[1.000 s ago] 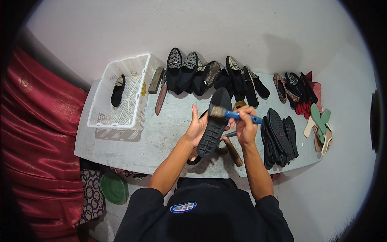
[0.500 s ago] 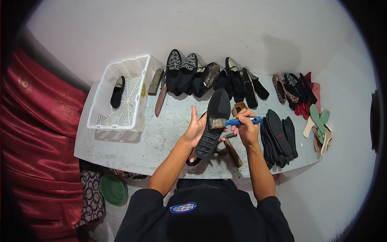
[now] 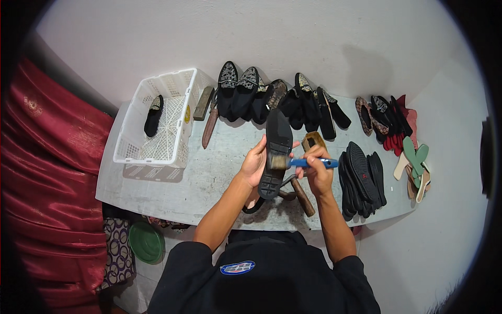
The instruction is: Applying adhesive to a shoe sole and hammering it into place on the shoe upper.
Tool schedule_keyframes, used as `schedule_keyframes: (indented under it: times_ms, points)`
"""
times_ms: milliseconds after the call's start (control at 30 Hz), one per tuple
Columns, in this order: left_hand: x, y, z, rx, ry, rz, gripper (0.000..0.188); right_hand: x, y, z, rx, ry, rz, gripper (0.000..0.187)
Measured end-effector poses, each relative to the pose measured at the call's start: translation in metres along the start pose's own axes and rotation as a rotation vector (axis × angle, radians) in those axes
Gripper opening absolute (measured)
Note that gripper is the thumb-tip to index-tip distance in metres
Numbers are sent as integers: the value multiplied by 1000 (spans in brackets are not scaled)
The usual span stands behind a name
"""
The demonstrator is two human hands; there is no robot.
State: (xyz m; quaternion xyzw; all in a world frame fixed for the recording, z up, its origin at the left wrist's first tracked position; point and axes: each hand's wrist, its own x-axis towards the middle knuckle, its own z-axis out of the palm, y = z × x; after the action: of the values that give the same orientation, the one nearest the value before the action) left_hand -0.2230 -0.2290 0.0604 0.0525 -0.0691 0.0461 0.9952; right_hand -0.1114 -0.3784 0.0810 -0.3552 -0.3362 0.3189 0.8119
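Note:
My left hand (image 3: 253, 166) is closed around a black shoe sole (image 3: 279, 130), holding it upright above the table by its left edge. A grid of hollows shows at the sole's heel end. In my right hand (image 3: 320, 178) is a paintbrush (image 3: 328, 163) with a blue handle, and its pale bristles touch the middle of the sole. Below them, a hammer (image 3: 302, 199) with a wooden handle lies on the table. A box-like yellowish-brown container (image 3: 314, 139) stands just beyond my right hand. Part of another black piece (image 3: 252, 206) shows under my left wrist.
A white plastic basket (image 3: 184, 137) on the left holds one black shoe (image 3: 153, 116). Several black shoes (image 3: 246, 93) line the back beside a sheathed knife-like tool (image 3: 210, 125). Black soles (image 3: 360, 170) are stacked at right, near green and beige pieces (image 3: 415, 157).
The sole has shifted slightly left and down and turned more upright. The brush has moved a little left and down across it, still in my right hand.

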Motion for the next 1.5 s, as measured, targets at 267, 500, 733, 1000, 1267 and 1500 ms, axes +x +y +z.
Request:
schedule_keyframes:
  times_ms: [267,500,733,1000,1267,1500]
  points:
    - [-5,3,-8,232,73,0,70,-9,10,7,4,93,-32,11]
    - [-1,-7,6,229,218,54,70,-2,2,8,-7,116,-12,9]
    - [2,3,-10,51,-47,-4,77,-27,21,27,-28,145,-32,10]
    - [4,-3,15,149,51,72,77,2,5,20,6,229,-99,11]
    - [2,9,-1,64,-83,1,85,-22,8,33,-191,-17,-41,12]
    - [2,0,22,383,-25,88,90,11,-11,33,-72,90,-67,9]
